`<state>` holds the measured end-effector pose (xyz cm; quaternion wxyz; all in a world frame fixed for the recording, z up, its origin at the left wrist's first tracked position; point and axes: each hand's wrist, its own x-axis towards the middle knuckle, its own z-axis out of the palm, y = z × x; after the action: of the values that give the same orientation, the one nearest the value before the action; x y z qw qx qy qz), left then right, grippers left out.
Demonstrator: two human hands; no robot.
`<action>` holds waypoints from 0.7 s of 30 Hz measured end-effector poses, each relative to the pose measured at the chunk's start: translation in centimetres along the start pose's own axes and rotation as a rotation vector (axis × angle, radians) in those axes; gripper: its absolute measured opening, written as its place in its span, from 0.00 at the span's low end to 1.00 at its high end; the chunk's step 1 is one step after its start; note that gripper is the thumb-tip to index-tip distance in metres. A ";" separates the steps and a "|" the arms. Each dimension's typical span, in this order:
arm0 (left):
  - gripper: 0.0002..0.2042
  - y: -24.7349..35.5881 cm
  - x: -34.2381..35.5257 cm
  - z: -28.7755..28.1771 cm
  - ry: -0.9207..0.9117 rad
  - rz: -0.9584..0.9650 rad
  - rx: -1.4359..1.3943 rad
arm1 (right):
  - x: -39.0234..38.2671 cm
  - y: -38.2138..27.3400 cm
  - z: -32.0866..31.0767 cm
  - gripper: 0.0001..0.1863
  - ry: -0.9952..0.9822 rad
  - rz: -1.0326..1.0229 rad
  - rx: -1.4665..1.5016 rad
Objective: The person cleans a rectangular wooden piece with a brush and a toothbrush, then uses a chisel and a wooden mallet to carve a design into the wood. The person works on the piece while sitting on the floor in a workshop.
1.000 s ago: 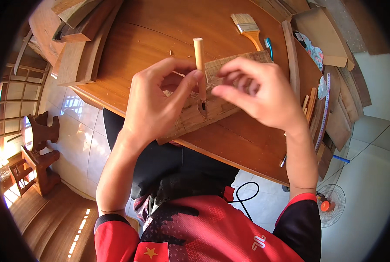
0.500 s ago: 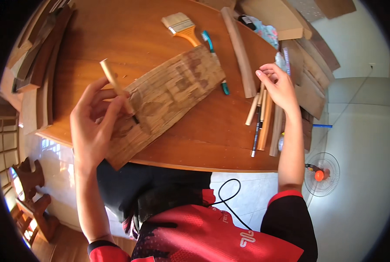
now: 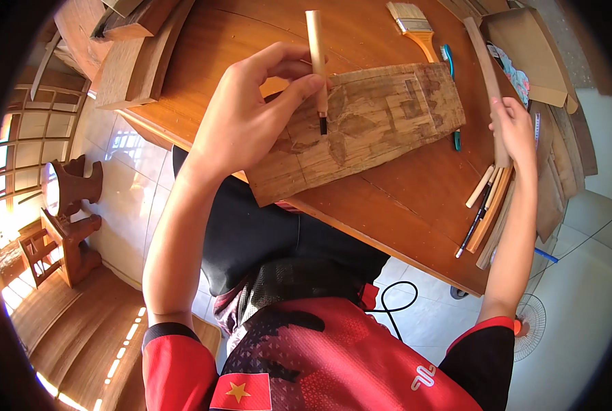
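Observation:
My left hand (image 3: pixel 251 103) grips a carving chisel (image 3: pixel 317 61) with a pale round wooden handle. The chisel stands nearly upright, its dark metal end pointing down over a carved wooden board (image 3: pixel 381 123). Shallow cut shapes and darker patches mark the board, which lies slanted across the table and juts past its front edge. At the right, my right hand (image 3: pixel 515 133) has its fingers closed around a long wooden stick (image 3: pixel 485 58). Just below that hand lie several wooden-handled tools (image 3: pixel 482 186) and a dark pencil (image 3: pixel 472 229).
Beyond the board are a wide paintbrush (image 3: pixel 414 27) and a teal toothbrush (image 3: pixel 448 58). Stacked wood pieces (image 3: pixel 138 65) stand at the table's left. On the right sit an open cardboard box (image 3: pixel 528 51) and more boards (image 3: pixel 549 147). A fan (image 3: pixel 530 327) is on the floor.
My right hand has moved from above the tools onto the wooden stick and closed on it. The chisel has become more upright in my left hand. The whole view has shifted.

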<state>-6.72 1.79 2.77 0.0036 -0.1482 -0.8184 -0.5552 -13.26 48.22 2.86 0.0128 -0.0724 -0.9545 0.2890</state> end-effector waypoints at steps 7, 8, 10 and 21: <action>0.15 -0.2 1.2 0.2 -0.089 -0.004 -0.034 | -4.4 -8.1 -2.4 0.19 -0.157 -0.039 0.399; 0.15 -0.3 1.2 0.1 -0.099 -0.008 -0.036 | -4.8 -9.1 -2.3 0.18 -0.168 -0.064 0.424; 0.15 -0.3 1.2 0.1 -0.120 -0.012 -0.044 | -5.3 -10.5 -2.2 0.18 -0.209 -0.115 0.425; 0.15 -0.9 1.1 0.3 -0.102 -0.039 -0.100 | -5.9 -16.1 -1.3 0.20 -0.373 -0.270 0.363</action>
<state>-7.98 2.04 2.07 -0.0560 -0.1604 -0.7914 -0.5872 -9.48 34.86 12.98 -0.1120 0.1132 -0.8740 0.4591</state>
